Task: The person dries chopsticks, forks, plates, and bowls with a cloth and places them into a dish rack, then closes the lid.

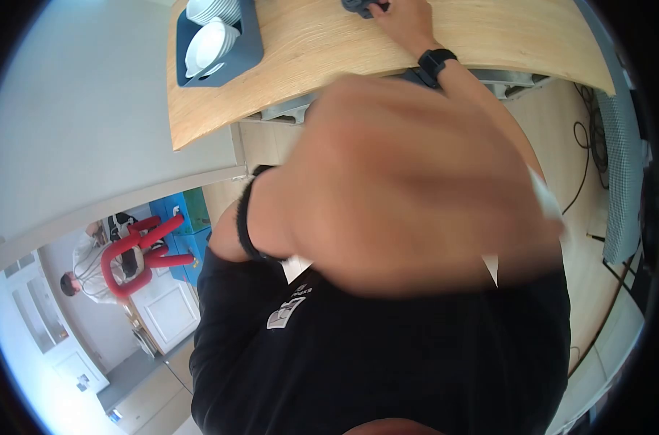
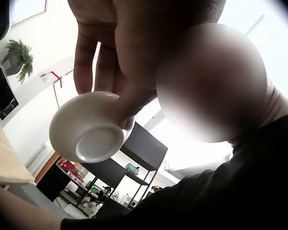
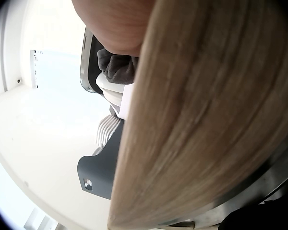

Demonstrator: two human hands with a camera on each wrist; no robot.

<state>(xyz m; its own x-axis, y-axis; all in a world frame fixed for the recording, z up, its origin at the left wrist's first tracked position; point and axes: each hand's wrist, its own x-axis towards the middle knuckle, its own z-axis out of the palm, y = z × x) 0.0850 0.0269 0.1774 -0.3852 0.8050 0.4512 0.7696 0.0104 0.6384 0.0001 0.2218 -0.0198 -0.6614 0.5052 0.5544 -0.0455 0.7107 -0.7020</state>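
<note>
My left hand [image 1: 416, 181] is raised close to the head camera, large and blurred, with a dark band on the wrist. In the left wrist view that hand [image 2: 129, 52] pinches a small white bowl [image 2: 81, 127], thumb on its underside and fingers behind its rim. The bowl hangs tilted, its round foot facing the camera. Over on the wooden table [image 1: 329, 43], my right hand [image 1: 409, 25], wearing a black watch, holds a bunched dark grey cloth [image 1: 358, 7]. The right wrist view has the same cloth [image 3: 116, 67] beneath the hand [image 3: 117, 24].
A blue-grey dish rack [image 1: 253, 40] with white bowls [image 1: 212, 43] and a row of plates [image 1: 213, 9] stands at the table's left end. White dishes [image 3: 110, 91] sit beyond the cloth. Another person [image 1: 90, 268] is at the far left near a red-framed chair [image 1: 115, 268].
</note>
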